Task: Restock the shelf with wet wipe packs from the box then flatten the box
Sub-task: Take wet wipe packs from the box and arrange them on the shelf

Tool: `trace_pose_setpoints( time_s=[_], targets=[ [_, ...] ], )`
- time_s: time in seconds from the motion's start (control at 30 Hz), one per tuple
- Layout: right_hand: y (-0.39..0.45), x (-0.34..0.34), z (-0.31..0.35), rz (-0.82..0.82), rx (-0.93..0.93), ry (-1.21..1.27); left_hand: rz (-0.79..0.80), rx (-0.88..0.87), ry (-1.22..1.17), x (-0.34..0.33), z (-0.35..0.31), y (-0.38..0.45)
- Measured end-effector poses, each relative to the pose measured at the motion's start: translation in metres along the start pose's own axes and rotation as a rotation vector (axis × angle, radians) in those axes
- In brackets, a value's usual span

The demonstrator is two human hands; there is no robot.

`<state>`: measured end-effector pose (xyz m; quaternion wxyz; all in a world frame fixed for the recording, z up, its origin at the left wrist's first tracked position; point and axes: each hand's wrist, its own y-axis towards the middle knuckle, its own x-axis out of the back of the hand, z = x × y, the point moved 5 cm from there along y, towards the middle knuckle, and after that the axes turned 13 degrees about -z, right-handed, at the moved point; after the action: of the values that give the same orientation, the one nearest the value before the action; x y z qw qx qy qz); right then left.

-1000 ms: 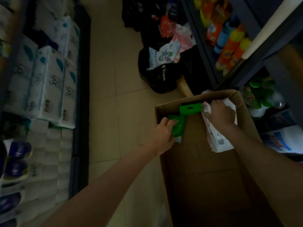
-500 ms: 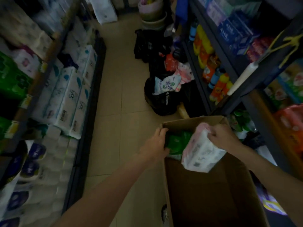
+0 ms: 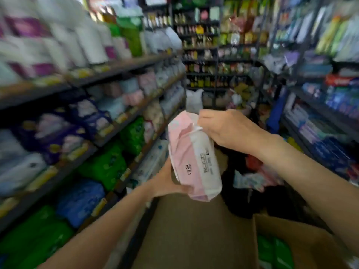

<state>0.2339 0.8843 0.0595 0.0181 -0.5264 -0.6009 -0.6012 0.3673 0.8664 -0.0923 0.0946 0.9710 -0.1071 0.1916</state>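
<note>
While raised upright above the cardboard box (image 3: pixel 291 243), pink-and-white wet wipe pack (image 3: pixel 196 162): gripped at top by right hand (image 3: pixel 223 129); cupped from below by left hand (image 3: pixel 165 181); beside the blurred shelf (image 3: pixel 124 115).

Pink-and-white wet wipe pack (image 3: pixel 195 162), soft and crinkled, held nearly upright in mid-air with black print running down its white side, gripped at the top by the right hand (image 3: pixel 225 129) and cupped from below by the left hand (image 3: pixel 167 181). Open brown cardboard box (image 3: pixel 303 243) low at the right, green packs (image 3: pixel 275 253) lying inside. Shelf (image 3: pixel 124 117) along the left, tiered, crowded with blurred white, pink, purple, green and blue packs.
</note>
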Motion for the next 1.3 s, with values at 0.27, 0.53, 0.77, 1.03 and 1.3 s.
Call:
trace_pose_setpoints(
  time_s=[0.27,0.53,0.77,1.03,1.3],
  targets=[
    [0.173,0.043,0.078,-0.508,-0.1,0.276,-0.854,-0.293,0.241,0.238,-0.11,-0.123],
    [0.272,0.026,0.138,-0.614,-0.318,0.655,-1.449,-0.555,1.137,0.356,-0.208,-0.237],
    [0.325,0.033,0.203,-0.563,-0.361,0.723,-1.564,-0.52,1.569,0.41,-0.242,-0.286],
    [0.354,-0.004,0.299,0.138,-0.75,2.215,-1.65,-0.581,1.843,0.446,-0.271,-0.299],
    [0.44,-0.006,0.327,0.063,-0.802,2.502,-1.565,-0.722,2.037,0.447,-0.25,-0.271]
  ],
)
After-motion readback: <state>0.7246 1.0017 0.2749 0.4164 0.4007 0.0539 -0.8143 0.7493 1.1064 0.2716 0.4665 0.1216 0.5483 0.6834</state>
